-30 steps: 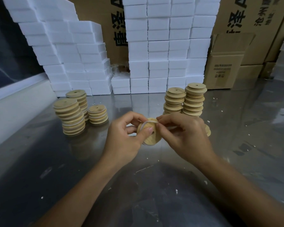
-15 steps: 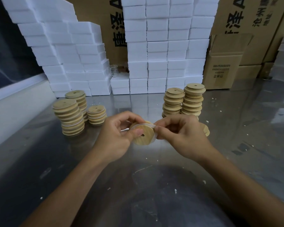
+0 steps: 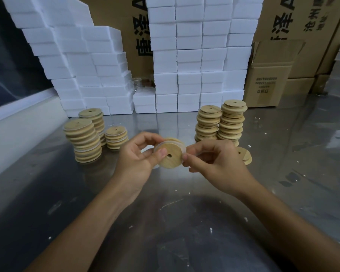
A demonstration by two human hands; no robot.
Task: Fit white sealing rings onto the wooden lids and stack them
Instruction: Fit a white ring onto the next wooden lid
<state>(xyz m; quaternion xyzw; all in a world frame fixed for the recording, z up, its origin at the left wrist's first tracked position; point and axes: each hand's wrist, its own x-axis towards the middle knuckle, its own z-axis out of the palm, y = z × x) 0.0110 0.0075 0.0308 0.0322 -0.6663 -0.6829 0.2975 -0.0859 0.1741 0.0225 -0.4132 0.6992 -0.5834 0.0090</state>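
I hold one round wooden lid (image 3: pixel 172 157) with a centre hole above the metal table, its flat face turned toward me. A white sealing ring (image 3: pixel 166 143) sits around its rim. My left hand (image 3: pixel 137 160) grips the lid's left edge with thumb and fingers. My right hand (image 3: pixel 214 163) pinches the ring at the lid's right edge. Three stacks of lids with white rings (image 3: pixel 84 140) stand to the left. Two taller stacks of bare lids (image 3: pixel 231 120) stand to the right, and a couple of loose lids (image 3: pixel 243 155) lie behind my right hand.
Walls of white foam boxes (image 3: pixel 188 55) and brown cartons (image 3: pixel 267 83) close off the back of the steel table (image 3: pixel 165 222). A white ledge (image 3: pixel 18 126) runs along the left side. Small white crumbs are scattered on the tabletop.
The lid has tipped from edge-on to face me, showing its centre hole. The ring now lies around the rim. Both hands rose slightly.
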